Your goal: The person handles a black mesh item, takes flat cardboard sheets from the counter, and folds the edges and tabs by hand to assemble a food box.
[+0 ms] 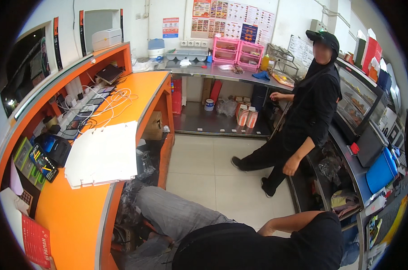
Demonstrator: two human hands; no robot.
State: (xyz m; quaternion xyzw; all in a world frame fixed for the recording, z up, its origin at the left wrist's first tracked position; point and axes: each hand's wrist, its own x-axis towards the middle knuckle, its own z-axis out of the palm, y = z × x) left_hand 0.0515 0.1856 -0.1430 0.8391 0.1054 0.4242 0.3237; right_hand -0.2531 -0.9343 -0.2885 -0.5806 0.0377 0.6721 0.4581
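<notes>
In a black shirt (240,247) and grey jeans (177,209), I sit at the bottom beside an orange counter (73,216). My bare right arm (296,221) bends inward, and its hand is hidden behind my body. My left hand does not show clearly. A dim skin-coloured patch lies between my legs, too dark to make out. On the counter is a stack of white card sheets (104,155) with uneven edges. Left of it stand a phone (43,162) with a lit screen and a black and blue device (53,147). A red printed card (36,240) is at the lower left.
Another person (312,99) in black stands on the tiled floor (195,155), hands apart from mine. White cables (118,99) tangle on the counter. Behind are a steel worktable (199,69) and pink racks (237,49). A glass display case (354,99) and blue bin (380,170) line the right.
</notes>
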